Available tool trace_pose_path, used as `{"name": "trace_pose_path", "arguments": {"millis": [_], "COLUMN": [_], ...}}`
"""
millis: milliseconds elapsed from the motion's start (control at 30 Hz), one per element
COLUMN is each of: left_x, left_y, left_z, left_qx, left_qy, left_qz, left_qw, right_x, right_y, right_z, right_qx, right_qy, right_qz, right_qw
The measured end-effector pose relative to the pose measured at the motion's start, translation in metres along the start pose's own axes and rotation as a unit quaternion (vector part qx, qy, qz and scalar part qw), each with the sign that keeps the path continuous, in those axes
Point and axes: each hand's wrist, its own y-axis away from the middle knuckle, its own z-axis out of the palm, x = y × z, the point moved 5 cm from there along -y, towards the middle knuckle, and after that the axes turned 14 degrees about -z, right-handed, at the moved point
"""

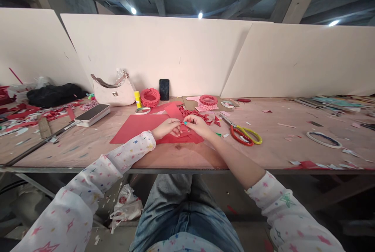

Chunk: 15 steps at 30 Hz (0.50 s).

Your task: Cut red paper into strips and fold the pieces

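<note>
My left hand (168, 128) and my right hand (198, 125) meet over a large red paper sheet (129, 129) near the table's front edge. Both have their fingertips pinched on a small red paper piece (184, 127), partly hidden by the fingers. Just behind them lies a pile of small folded red paper pieces (190, 113). Scissors (244, 134) with red and yellow handles rest to the right of my right hand. Two rings built from folded paper stand farther back: a red ring (150, 98) and a red-and-pink ring (208, 102).
Along the back are a pale handbag (114, 95), a yellow glue stick (137, 99) and an upright black phone (164, 90). A tape roll (142, 110) and a white box-like device (93, 115) lie left. At right are another tape roll (324, 140) and paper scraps. White boards (164, 52) wall the back.
</note>
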Motion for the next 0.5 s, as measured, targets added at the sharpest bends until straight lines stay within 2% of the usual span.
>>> {"name": "trace_pose_path", "arguments": {"millis": [200,500], "left_x": [-0.0051,0.0011], "left_y": [-0.0025,0.0006], "left_z": [-0.0052,-0.009], "left_qx": [-0.032,-0.037], "left_qy": [-0.013,-0.081], "left_qz": [-0.007,0.025], "left_qw": [0.999,0.996], "right_x": [-0.0009,-0.0047], "right_y": [0.0004,0.0005], "right_z": [0.0023,0.0024], "right_qx": [-0.018,-0.037], "right_qy": [-0.019,-0.016], "right_qz": [0.011,0.013], "right_qw": [1.0,0.999]}}
